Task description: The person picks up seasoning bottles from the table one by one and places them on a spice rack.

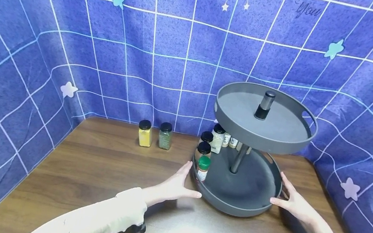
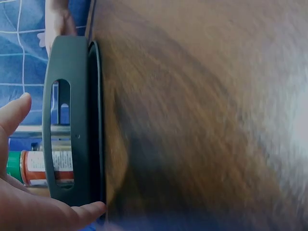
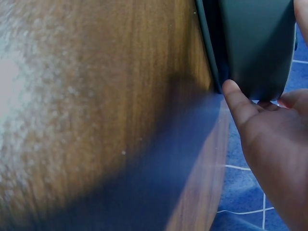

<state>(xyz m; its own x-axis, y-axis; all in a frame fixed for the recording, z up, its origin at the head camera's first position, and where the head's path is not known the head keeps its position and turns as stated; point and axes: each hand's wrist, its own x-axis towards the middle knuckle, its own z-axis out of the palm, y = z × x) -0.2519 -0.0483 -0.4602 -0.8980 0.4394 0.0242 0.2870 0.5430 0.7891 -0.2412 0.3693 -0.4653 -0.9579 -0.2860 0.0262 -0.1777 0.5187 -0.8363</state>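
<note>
A dark grey two-tier turntable rack stands on the table, its bare upper tray (image 1: 240, 114) looking tilted. Along the left and back of the lower tray (image 1: 251, 189) stand several spice jars, among them a green-capped jar (image 1: 203, 166) and black-capped ones. My left hand (image 1: 174, 185) is at the lower tray's left side with thumb and fingers spread; its fingertips reach the tray's edge beside the handle slot in the left wrist view. My right hand (image 1: 297, 205) touches the right side of that tray, fingers extended against the outer wall (image 3: 260, 53) in the right wrist view.
Left of the rack, near the table's back edge, stand a yellow spice jar (image 1: 145, 133) and a green herb jar (image 1: 165, 136), both black-capped. Blue gridded cloth (image 1: 164, 69) hangs behind and along both sides of the wooden table (image 1: 100, 172).
</note>
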